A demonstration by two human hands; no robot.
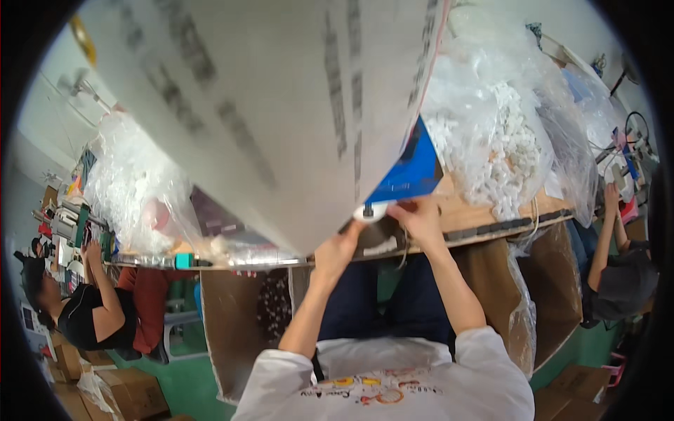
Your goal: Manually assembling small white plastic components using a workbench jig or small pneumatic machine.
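Close together at the table's front edge, my two hands have a small white piece with a black bit in it (370, 211) between them. My left hand (335, 254) is closed on its left side, with some fingertips hidden behind a large hanging white printed sheet (281, 119). From the right, my right hand (423, 223) pinches the same piece with thumb and fingers. What kind of part it is cannot be made out. Just beyond my right hand lies a blue tray or bin (411, 168), half covered by the sheet.
A clear bag of small white parts (509, 140) sits right on the wooden table (484, 210); another plastic bag (133, 189) stands left. Open cardboard boxes (242, 337) (484, 288) flank my legs. People work at the far left (98, 309) and far right (621, 274).
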